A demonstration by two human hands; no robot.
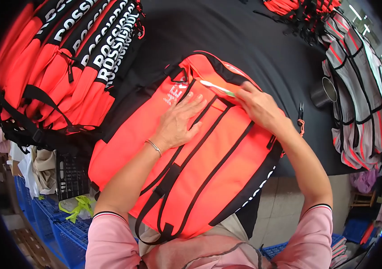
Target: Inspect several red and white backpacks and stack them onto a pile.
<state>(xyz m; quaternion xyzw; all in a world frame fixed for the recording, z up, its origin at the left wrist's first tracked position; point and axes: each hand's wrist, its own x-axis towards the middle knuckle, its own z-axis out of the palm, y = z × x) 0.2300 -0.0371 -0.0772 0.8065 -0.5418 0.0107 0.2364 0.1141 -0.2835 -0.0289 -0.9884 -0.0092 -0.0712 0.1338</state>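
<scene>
A bright coral-red bag with black trim, black zip lines and a webbing strap lies tilted across the table edge and against my body. My left hand rests flat on its upper left part, fingers stretched out beside a white printed mark. My right hand is closed round the green handle of a slim white-and-green toothbrush. The brush's white end points left over the red fabric near the bag's top. Its bristles are too small to make out.
A tall stack of red-and-black bags stands at the left of the black-covered table. To the right are a metal cup, thread snips and layered grey panels. Blue crates sit low on the left.
</scene>
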